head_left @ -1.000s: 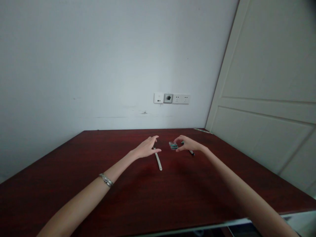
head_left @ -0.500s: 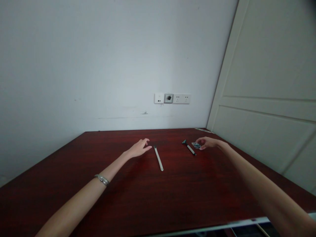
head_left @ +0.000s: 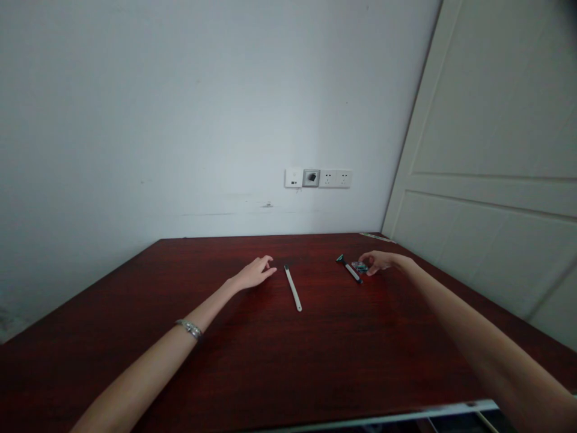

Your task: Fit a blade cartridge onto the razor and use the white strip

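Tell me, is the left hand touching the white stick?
Apart. The head view shows a strip of red tabletop between the left hand and the white stick.

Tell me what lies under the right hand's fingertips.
A small teal packet pokes out from under the right hand, lying on the dark red table beside a razor. The fingers cover its right part, so whether they pinch it cannot be seen.

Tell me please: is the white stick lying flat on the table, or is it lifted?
Lying flat: the white stick rests full length on the table, apart from the left hand beside it.
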`<state>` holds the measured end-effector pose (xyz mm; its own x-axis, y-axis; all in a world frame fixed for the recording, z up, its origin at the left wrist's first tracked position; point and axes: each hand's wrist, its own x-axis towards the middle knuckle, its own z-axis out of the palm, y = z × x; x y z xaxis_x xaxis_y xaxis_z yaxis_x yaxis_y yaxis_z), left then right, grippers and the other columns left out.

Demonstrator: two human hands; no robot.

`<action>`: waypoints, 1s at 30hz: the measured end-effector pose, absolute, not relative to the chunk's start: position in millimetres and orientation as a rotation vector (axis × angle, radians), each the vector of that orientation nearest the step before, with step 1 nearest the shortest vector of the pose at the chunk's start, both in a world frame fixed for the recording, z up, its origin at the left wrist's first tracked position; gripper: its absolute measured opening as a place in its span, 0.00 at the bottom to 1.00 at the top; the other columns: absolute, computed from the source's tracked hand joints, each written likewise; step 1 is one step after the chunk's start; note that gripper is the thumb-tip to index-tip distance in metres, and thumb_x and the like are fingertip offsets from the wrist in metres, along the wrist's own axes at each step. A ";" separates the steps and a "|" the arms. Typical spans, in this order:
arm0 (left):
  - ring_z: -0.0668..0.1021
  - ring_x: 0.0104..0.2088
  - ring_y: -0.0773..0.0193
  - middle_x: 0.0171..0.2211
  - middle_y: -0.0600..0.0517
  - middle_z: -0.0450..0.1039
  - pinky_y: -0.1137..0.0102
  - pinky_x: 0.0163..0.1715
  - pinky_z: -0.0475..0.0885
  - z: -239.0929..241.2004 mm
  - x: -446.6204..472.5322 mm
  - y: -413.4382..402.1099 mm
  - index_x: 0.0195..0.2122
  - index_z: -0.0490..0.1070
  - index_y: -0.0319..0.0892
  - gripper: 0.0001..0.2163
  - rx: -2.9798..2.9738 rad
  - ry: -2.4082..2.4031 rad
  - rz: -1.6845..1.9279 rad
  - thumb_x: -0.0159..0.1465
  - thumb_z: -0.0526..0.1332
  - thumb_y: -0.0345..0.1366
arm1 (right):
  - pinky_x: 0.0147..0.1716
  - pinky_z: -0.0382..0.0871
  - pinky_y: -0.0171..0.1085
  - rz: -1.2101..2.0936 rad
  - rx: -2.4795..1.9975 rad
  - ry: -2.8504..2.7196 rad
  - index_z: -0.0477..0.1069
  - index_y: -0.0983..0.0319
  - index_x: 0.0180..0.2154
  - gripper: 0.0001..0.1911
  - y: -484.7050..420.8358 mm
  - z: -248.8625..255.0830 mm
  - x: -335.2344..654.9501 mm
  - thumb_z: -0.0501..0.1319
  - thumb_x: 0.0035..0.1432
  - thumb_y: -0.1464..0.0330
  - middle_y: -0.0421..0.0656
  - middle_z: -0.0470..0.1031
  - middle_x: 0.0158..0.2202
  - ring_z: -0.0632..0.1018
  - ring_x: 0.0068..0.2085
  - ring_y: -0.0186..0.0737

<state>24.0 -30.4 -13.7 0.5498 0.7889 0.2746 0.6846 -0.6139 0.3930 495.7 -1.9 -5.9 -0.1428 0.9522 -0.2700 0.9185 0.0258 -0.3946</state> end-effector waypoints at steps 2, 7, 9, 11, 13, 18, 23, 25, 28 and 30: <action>0.72 0.38 0.60 0.37 0.46 0.70 0.66 0.40 0.65 -15.2 22.4 -29.0 0.49 0.61 0.39 0.23 2.541 1.242 0.640 0.62 0.48 0.51 | 0.23 0.63 0.33 0.764 -2.042 -2.144 0.64 0.64 0.53 0.43 -4.2 -0.6 491.2 0.68 0.30 0.65 0.50 0.72 0.40 0.73 0.31 0.41; 0.72 0.38 0.60 0.36 0.47 0.71 0.66 0.39 0.66 -18.6 18.0 -25.1 0.49 0.62 0.39 0.22 2.521 1.268 0.647 0.61 0.49 0.50 | 0.28 0.66 0.34 0.345 -1.913 -2.102 0.70 0.67 0.46 0.32 -10.9 21.6 459.4 0.68 0.35 0.67 0.51 0.73 0.37 0.74 0.34 0.43; 0.73 0.37 0.60 0.36 0.47 0.71 0.66 0.39 0.66 -20.2 17.2 -23.7 0.49 0.62 0.39 0.22 2.513 1.279 0.655 0.61 0.49 0.49 | 0.29 0.66 0.34 0.261 -1.842 -2.079 0.74 0.66 0.40 0.21 -19.4 27.9 429.6 0.65 0.40 0.66 0.48 0.75 0.33 0.75 0.32 0.41; 0.73 0.36 0.60 0.35 0.47 0.71 0.67 0.38 0.66 -22.0 17.0 -22.9 0.48 0.62 0.38 0.21 2.510 1.284 0.674 0.62 0.49 0.49 | 0.27 0.66 0.32 0.328 -1.742 -2.044 0.74 0.65 0.38 0.16 -33.9 28.2 389.5 0.60 0.46 0.64 0.45 0.76 0.30 0.75 0.29 0.37; 0.73 0.36 0.60 0.35 0.47 0.71 0.66 0.38 0.66 -24.0 17.2 -22.8 0.47 0.63 0.38 0.20 2.511 1.289 0.700 0.62 0.49 0.47 | 0.23 0.65 0.31 0.492 -1.711 -2.056 0.73 0.66 0.39 0.16 -53.3 22.3 344.3 0.57 0.50 0.65 0.44 0.76 0.26 0.74 0.25 0.36; 0.73 0.37 0.59 0.35 0.46 0.72 0.65 0.39 0.67 -29.4 16.3 -24.5 0.44 0.66 0.39 0.15 2.506 1.327 0.781 0.61 0.52 0.42 | 0.30 0.67 0.37 0.266 -1.664 -2.262 0.75 0.63 0.30 0.12 -96.7 -0.2 253.8 0.57 0.50 0.62 0.48 0.77 0.29 0.77 0.32 0.44; 0.74 0.38 0.60 0.36 0.46 0.72 0.66 0.41 0.67 -31.6 13.5 -25.7 0.40 0.69 0.39 0.11 2.510 1.365 0.832 0.60 0.53 0.36 | 0.31 0.68 0.39 0.047 -1.828 -2.269 0.74 0.64 0.34 0.17 -103.8 -9.8 221.3 0.58 0.51 0.58 0.55 0.76 0.36 0.77 0.36 0.50; 0.74 0.39 0.60 0.37 0.46 0.73 0.66 0.42 0.67 -31.0 12.2 -26.5 0.39 0.70 0.40 0.10 2.511 1.378 0.836 0.59 0.53 0.35 | 0.31 0.68 0.39 0.039 -1.849 -2.278 0.74 0.64 0.35 0.14 -101.5 -11.5 217.3 0.57 0.51 0.61 0.55 0.76 0.37 0.77 0.37 0.50; 0.73 0.39 0.59 0.37 0.46 0.73 0.65 0.43 0.67 -30.2 9.9 -28.4 0.39 0.71 0.40 0.10 2.510 1.386 0.820 0.59 0.53 0.33 | 0.31 0.68 0.41 0.102 -1.870 -2.289 0.74 0.65 0.36 0.13 -99.0 -14.0 214.0 0.56 0.51 0.67 0.57 0.76 0.37 0.77 0.38 0.53; 0.73 0.40 0.59 0.38 0.46 0.73 0.65 0.44 0.66 -30.5 8.4 -29.5 0.38 0.71 0.40 0.11 2.526 1.384 0.789 0.58 0.53 0.31 | 0.32 0.68 0.42 0.128 -1.869 -2.281 0.74 0.66 0.37 0.14 -98.6 -15.4 212.6 0.55 0.51 0.68 0.58 0.75 0.38 0.77 0.38 0.54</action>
